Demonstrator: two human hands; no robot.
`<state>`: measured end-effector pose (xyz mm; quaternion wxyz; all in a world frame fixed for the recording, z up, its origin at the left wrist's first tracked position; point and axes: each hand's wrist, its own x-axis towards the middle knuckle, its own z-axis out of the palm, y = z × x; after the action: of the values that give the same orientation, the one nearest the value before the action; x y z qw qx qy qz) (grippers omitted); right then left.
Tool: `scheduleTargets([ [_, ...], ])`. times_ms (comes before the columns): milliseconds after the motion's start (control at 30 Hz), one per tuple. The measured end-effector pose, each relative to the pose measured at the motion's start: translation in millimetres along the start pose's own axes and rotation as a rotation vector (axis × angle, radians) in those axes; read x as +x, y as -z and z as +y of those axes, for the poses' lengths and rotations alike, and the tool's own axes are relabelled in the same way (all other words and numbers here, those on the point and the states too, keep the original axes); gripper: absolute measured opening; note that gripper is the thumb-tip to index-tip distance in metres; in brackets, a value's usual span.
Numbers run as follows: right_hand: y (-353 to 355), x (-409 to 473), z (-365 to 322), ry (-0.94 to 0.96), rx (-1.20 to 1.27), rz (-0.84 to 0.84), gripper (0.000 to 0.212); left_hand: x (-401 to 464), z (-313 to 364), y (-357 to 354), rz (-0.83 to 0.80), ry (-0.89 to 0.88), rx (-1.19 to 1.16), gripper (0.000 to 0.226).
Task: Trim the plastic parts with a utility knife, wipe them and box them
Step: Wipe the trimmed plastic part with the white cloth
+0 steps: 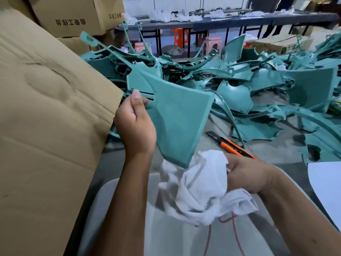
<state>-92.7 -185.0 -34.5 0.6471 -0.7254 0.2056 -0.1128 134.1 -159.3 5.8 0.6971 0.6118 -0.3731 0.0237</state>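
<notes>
One big cardboard flap (46,111) fills the left of the view, with at least two stacked cartons (73,15) behind it at upper left. Right of the flap is one heap of teal plastic parts (258,80) on the floor; too many and too tangled to count. One long dark table (230,23) runs across the far back, beyond the heap.

One teal panel (171,115) is held up just right of the flap's edge. Its long axis runs tilted, from a thin arm with a looped end at upper left down to a rounded corner at lower right, broad face toward the camera. The left hand (135,124) grips the panel's left edge by a slotted tab, thumb on the front, fingers curled behind.

One white rag (199,189) touches the panel's bottom corner. The right hand (247,174) has the rag bunched in closed fingers.

One orange-and-black utility knife (230,145) lies on the floor right of the panel, pointing upper left, untouched by either hand.
</notes>
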Motion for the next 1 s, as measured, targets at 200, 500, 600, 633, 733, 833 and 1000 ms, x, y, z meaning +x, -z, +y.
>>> scheduleTargets([
  [200,-8,13,-6,-0.021,-0.065,0.198,0.034,-1,-5,1,0.018,-0.019,0.027,0.051],
  [500,-18,21,-10,0.034,-0.257,0.024,0.037,2,-12,-1,-0.040,0.059,-0.095,0.040],
  [600,-11,21,-10,0.136,-0.293,0.053,0.051,1,-10,-1,-0.074,-0.013,-0.077,0.030],
  [633,-5,18,-10,0.150,-0.248,0.025,0.068,0,-9,-1,-0.061,-0.028,-0.067,0.031],
  [733,13,13,-1,0.247,0.124,0.050,0.072,0,-6,1,-0.013,-0.059,0.003,0.035],
  [833,17,28,-1,0.276,0.298,0.371,0.038,-5,-2,1,-0.036,-0.133,0.151,0.036],
  [1000,7,39,7,0.306,0.382,0.556,0.019,-26,12,-16,-0.172,-0.119,0.309,0.038],
])
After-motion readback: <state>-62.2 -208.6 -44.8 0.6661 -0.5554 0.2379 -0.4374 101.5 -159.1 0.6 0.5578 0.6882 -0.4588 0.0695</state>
